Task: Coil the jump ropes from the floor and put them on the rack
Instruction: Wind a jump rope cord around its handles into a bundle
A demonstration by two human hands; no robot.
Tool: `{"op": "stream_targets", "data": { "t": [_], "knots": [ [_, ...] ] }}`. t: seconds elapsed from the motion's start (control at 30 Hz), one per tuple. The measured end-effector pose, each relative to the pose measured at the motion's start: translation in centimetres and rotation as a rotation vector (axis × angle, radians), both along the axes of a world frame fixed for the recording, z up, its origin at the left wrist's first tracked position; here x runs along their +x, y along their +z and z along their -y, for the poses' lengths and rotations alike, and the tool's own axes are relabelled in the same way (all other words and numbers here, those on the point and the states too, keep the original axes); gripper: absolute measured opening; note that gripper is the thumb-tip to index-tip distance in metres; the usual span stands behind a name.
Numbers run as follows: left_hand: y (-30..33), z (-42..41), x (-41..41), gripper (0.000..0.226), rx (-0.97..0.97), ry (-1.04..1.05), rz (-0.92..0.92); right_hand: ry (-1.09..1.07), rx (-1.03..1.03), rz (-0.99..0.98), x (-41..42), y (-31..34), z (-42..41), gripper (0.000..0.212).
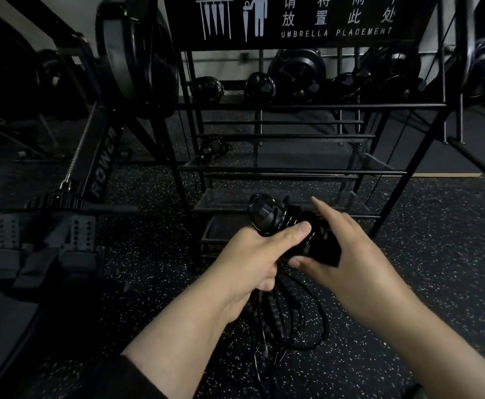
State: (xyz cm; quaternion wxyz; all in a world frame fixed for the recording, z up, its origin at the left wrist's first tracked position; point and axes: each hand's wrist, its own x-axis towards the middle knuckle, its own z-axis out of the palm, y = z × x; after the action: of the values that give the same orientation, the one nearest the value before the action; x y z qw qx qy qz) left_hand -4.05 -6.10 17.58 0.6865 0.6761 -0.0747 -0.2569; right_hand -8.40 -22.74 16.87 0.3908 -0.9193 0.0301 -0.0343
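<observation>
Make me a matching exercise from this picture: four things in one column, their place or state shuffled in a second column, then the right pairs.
Things
1. left hand
2. right hand
3. coiled rope
4. sign

Places or states
A. lies on the rack's mesh shelf, left side
B. grips the bundled jump rope, thumb on top
C. tops the rack, reads UMBRELLA PLACEMENT
D. forefinger stretched out, thumb against the rope's dark handle end

Pairs: 1-B, 2-D, 3-A, 4-C

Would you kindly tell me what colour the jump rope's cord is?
Black, seen in the head view: the jump rope hangs in loops below the left hand.
</observation>
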Motion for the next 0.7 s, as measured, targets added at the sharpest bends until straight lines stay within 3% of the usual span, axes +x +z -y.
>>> {"op": "stream_targets", "data": {
  "t": [0.1, 0.23, 0.33, 0.4, 0.47, 0.57, 0.63, 0.7],
  "knots": [
    [-0.1, -0.2, 0.1, 0.017, -0.018, -0.071, 0.045, 0.031, 0.163, -0.058, -0.1, 1.0, 1.0, 0.1],
    [0.3, -0.4, -0.1, 0.022, -0.044, -0.169, 0.072, 0.236, 0.53, -0.246, -0.3, 1.8, 2.0, 0.042],
    [0.7, -0.3, -0.3, 0.016, -0.051, -0.136, 0.036, 0.221, 0.616, -0.256, -0.3, 1.2, 1.5, 0.036],
    [0.7, -0.2, -0.2, 0.016, -0.041, -0.102, -0.001, 0.101, 0.532, -0.168, -0.1, 1.1, 1.1, 0.034],
    [0.4, 0.0, -0.2, 0.02, 0.007, -0.067, -0.02, -0.038, 0.218, -0.054, -0.1, 1.1, 0.6, 0.038],
    [-0.2, 0.1, -0.2, 0.029, 0.082, -0.037, 0.001, -0.063, -0.056, -0.042, -0.1, 0.8, 0.1, 0.063],
    [-0.4, -0.1, -0.1, 0.026, 0.069, -0.046, 0.022, 0.041, 0.038, -0.056, -0.3, 0.9, 0.6, 0.063],
    [-0.2, -0.3, 0.0, 0.017, 0.023, -0.06, 0.009, 0.148, 0.368, -0.076, -0.3, 1.4, 1.2, 0.055]
  ]
}}
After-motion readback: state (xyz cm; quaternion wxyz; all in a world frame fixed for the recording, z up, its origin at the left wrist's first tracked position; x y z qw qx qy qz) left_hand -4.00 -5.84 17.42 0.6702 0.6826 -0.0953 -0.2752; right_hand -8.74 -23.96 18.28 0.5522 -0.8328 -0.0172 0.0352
